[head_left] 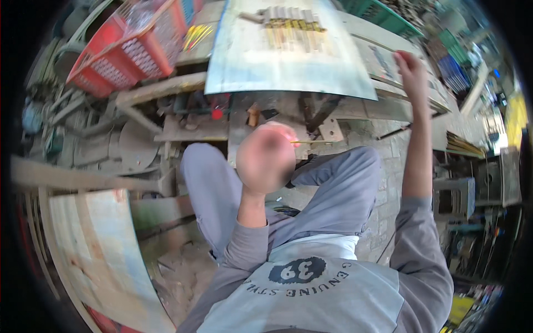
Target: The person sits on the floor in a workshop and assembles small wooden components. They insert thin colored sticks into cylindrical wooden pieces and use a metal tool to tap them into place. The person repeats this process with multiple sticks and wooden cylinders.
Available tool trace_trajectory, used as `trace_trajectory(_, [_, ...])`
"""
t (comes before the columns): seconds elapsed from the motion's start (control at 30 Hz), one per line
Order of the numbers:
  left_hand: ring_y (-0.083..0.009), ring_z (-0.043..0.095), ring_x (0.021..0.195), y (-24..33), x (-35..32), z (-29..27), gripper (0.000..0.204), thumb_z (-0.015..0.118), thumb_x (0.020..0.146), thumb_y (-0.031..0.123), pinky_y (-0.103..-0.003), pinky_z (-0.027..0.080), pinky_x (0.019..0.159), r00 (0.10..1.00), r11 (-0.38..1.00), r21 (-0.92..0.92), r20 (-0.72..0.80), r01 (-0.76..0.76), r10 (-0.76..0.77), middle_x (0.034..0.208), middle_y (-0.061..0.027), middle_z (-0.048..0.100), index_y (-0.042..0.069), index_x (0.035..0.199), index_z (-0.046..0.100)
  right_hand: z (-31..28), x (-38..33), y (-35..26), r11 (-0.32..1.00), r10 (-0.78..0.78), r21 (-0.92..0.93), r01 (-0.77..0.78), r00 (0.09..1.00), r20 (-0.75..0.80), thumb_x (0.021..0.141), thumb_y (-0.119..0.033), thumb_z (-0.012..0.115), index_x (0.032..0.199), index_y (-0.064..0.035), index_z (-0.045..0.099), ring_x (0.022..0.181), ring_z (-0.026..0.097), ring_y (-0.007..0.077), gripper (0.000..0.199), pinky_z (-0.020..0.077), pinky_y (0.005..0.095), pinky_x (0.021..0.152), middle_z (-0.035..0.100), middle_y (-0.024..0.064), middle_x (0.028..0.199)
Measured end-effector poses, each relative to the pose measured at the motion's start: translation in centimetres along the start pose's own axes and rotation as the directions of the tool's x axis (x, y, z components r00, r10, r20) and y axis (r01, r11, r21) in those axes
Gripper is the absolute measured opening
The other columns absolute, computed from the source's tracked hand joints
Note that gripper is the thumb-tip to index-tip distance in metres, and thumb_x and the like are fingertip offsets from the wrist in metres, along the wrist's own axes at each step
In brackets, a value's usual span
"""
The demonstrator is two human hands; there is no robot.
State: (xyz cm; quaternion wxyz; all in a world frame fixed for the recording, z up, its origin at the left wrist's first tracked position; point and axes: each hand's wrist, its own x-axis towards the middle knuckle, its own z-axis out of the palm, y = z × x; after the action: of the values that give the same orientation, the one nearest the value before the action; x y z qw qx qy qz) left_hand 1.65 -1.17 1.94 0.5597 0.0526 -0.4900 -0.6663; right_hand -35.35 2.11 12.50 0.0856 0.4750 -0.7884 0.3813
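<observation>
In front of my lap my left hand (267,158) is closed on a thin yellow stick (313,141), which points out to the right. A blur covers most of that hand, and its fingers show only in part. My right hand (412,69) is raised over the right side of the workbench, near a small dark metal tool (380,60). Its fingers look bent but are smeared, so I cannot tell whether they hold anything. On the pale sheet (244,72) on the bench lies a row of grey-ended pieces with thin yellow stems (291,25).
A red plastic basket (125,61) with clear bags stands at the left, beside several yellow sticks (197,36). Green crates (383,14) are at the far right. A grey stool (452,197) stands to the right. A stained board (97,250) leans at the lower left.
</observation>
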Motion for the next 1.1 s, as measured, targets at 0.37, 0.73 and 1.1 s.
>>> trace_trajectory(0.37, [-0.0141, 0.052, 0.074, -0.9, 0.1, 0.4, 0.009, 0.058, 0.081, 0.003, -0.025, 0.044, 0.064, 0.999, 0.999, 0.036, -0.028, 0.029, -0.028, 0.085, -0.0123, 0.056, 0.002, 0.086, 0.051, 7.3, 4.5, 13.1, 0.787, 0.168, -0.609, -0.097, 0.984, 0.06, 0.079, -0.033, 0.067, 0.081, -0.0008, 0.068, 0.07, 0.066, 0.0308, 0.032, 0.0507, 0.0415, 0.069, 0.066, 0.0136, 0.067])
trace_trajectory(0.73, [-0.0122, 0.056, 0.079, -2.3, -0.3, 0.0, 0.008, 0.06, 0.083, 0.001, -0.025, 0.046, 0.074, 0.998, 0.994, -0.089, 0.009, 0.058, -0.057, 0.088, -0.0088, 0.058, 0.0, 0.09, 0.056, 5.6, 8.3, 14.3, 0.823, 0.385, -0.547, -0.156, 0.86, 0.334, 0.078, -0.027, 0.068, 0.08, -0.0043, 0.067, 0.063, 0.061, 0.0218, 0.023, 0.0497, 0.0368, 0.058, 0.064, 0.0106, 0.068])
trace_trajectory(1.1, [-0.0108, 0.055, 0.076, -3.3, -0.3, 0.4, 0.008, 0.06, 0.084, 0.003, -0.023, 0.045, 0.069, 0.992, 0.992, 0.034, -0.004, 0.123, -0.123, 0.088, -0.0084, 0.059, 0.0, 0.09, 0.056, -3.5, -7.0, -3.5, 0.867, 0.175, 0.388, -0.312, 0.921, 0.349, 0.091, -0.013, 0.05, 0.117, -0.0041, 0.048, 0.058, 0.049, 0.0074, 0.027, 0.041, 0.0205, 0.051, 0.056, -0.0007, 0.078])
